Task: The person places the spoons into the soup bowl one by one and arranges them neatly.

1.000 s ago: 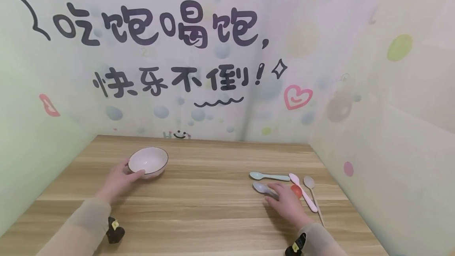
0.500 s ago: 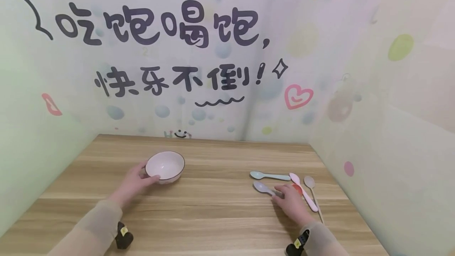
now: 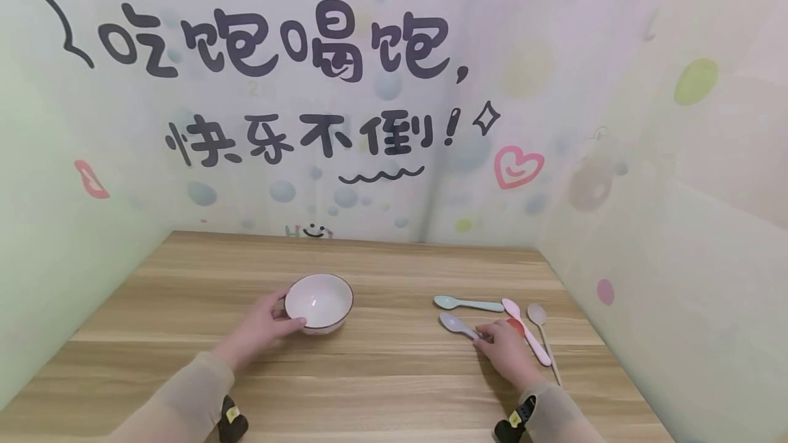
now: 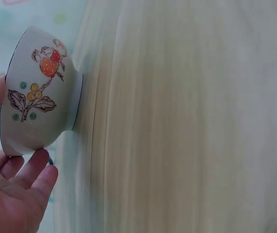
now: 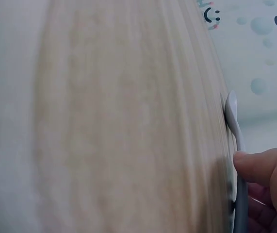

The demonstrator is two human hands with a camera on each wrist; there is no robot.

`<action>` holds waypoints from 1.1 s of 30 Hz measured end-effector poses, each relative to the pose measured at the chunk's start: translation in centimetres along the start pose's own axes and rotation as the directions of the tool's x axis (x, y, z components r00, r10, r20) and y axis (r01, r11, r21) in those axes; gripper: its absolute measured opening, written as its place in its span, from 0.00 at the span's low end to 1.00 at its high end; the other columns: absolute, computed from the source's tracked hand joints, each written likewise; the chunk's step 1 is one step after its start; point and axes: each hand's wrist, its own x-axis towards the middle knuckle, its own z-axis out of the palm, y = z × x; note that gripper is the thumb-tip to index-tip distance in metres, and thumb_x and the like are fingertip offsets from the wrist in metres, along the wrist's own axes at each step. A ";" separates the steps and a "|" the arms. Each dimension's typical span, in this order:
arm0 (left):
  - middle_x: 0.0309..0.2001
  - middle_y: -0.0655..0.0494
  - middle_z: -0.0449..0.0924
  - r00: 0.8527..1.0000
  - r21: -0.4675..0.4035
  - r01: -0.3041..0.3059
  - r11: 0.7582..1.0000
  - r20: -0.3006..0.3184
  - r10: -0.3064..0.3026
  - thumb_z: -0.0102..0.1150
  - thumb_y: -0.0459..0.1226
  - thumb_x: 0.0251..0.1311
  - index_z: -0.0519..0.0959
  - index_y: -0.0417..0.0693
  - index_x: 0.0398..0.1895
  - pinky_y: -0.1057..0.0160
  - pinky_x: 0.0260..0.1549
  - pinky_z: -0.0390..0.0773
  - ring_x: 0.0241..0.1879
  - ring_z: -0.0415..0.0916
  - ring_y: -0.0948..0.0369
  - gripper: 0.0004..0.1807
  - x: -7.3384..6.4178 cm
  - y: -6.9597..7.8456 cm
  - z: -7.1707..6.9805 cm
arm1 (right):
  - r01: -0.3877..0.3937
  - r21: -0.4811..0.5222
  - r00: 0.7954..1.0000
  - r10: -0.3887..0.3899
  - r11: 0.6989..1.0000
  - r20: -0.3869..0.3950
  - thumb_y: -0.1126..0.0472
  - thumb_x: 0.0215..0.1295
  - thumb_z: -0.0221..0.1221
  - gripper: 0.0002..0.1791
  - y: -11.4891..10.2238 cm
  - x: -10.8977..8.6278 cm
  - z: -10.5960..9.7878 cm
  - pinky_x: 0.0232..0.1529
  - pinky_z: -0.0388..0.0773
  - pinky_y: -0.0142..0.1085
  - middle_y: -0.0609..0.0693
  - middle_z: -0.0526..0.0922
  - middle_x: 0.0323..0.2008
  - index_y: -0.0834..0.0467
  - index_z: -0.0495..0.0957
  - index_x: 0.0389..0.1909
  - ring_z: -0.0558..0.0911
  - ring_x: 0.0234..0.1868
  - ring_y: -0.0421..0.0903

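A white bowl [image 3: 319,301] with a dark rim stands left of the table's middle. My left hand [image 3: 263,325] grips its left side, thumb at the rim and fingers around the wall. In the left wrist view the bowl [image 4: 41,97] shows painted fruit and leaves outside. Over on the right, my right hand [image 3: 506,351] pinches the handle of a grey-lilac spoon [image 3: 457,325], whose head points left. The right wrist view shows my thumb against the handle of this spoon [image 5: 232,111], close over the wood.
A mint spoon [image 3: 469,304] lies just behind the right hand. Beyond that hand are a pink spoon [image 3: 534,342], a beige long-handled spoon [image 3: 544,333] and a partly hidden red-orange round piece [image 3: 516,325]. Walls stand at the table's back, left and right.
The left hand has moved the bowl rightward and slightly nearer. The right hand has shifted a little right along the grey-lilac spoon's handle and pinches it; the spoon has barely moved.
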 end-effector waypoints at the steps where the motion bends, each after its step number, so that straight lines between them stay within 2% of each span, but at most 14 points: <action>1: 0.69 0.31 0.54 1.000 -0.003 -0.002 1.000 0.005 0.002 0.70 0.43 0.54 0.56 0.36 0.71 0.51 0.51 0.78 0.60 0.68 0.38 0.46 -0.1 0.1 0.2 | -0.005 0.001 1.000 0.005 1.000 0.004 0.63 0.58 0.66 0.13 0.0 0.0 0.0 0.31 0.74 0.35 0.48 0.78 0.34 0.61 0.84 0.45 0.73 0.31 0.40; 9: 0.69 0.32 0.56 0.999 -0.028 0.038 0.999 0.012 -0.037 0.72 0.43 0.50 0.56 0.37 0.71 0.50 0.55 0.75 0.60 0.69 0.41 0.49 -0.2 0.8 2.0 | -0.018 -0.005 1.000 0.018 1.000 0.011 0.63 0.59 0.66 0.11 -0.1 0.0 0.0 0.31 0.73 0.35 0.47 0.77 0.33 0.60 0.84 0.42 0.73 0.31 0.41; 12: 0.69 0.32 0.56 0.999 -0.033 0.034 0.999 0.015 -0.033 0.72 0.42 0.50 0.56 0.36 0.71 0.49 0.56 0.74 0.60 0.69 0.42 0.49 -0.2 1.0 2.6 | -0.020 -0.011 1.000 0.020 1.000 0.010 0.63 0.58 0.66 0.10 -0.2 0.0 0.0 0.32 0.73 0.35 0.47 0.76 0.32 0.59 0.85 0.41 0.73 0.31 0.41; 17: 0.68 0.34 0.59 0.999 -0.054 0.036 0.998 0.017 -0.035 0.73 0.40 0.50 0.58 0.37 0.71 0.52 0.51 0.78 0.59 0.71 0.44 0.48 -0.2 1.6 3.9 | -0.024 -0.018 1.000 0.024 1.000 0.015 0.63 0.59 0.66 0.09 -0.3 -0.1 0.0 0.31 0.72 0.35 0.47 0.76 0.32 0.59 0.85 0.40 0.72 0.31 0.42; 23: 0.65 0.33 0.63 0.998 -0.125 -0.006 0.992 0.057 0.013 0.73 0.36 0.50 0.57 0.34 0.70 0.55 0.44 0.81 0.57 0.72 0.43 0.47 -0.1 2.5 5.2 | -0.032 -0.023 0.999 0.033 0.999 0.026 0.63 0.59 0.65 0.09 -0.4 -0.1 0.0 0.30 0.72 0.35 0.47 0.76 0.32 0.59 0.85 0.41 0.72 0.31 0.42; 33: 0.62 0.36 0.67 0.996 -0.110 -0.020 0.994 0.079 0.029 0.74 0.38 0.49 0.58 0.37 0.71 0.55 0.43 0.82 0.55 0.73 0.45 0.48 0.1 3.4 7.2 | -0.032 -0.029 0.999 0.033 0.999 0.017 0.62 0.59 0.65 0.09 -0.2 0.0 0.1 0.31 0.72 0.35 0.47 0.77 0.32 0.59 0.85 0.40 0.73 0.32 0.42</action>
